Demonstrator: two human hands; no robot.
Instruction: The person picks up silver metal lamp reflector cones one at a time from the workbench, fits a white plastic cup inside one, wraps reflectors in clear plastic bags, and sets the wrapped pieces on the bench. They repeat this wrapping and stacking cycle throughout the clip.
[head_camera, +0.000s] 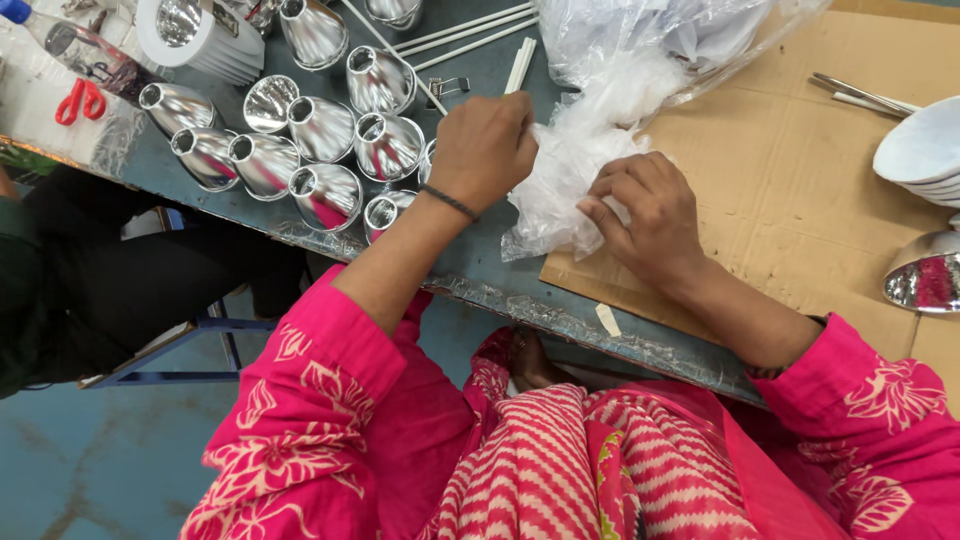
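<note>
My left hand (484, 148) is clenched around the top of a crumpled clear plastic bag (570, 175), which lies at the near edge of the table (480, 265), partly on a sheet of brown cardboard (790, 190). My right hand (640, 215) pinches the bag's lower right side, fingers curled into the film. Left of my left hand stands a cluster of shiny silver cone reflectors (322, 130). Red-handled scissors (80, 100) lie at the far left, and white dishes (920, 150) are stacked at the right edge.
</note>
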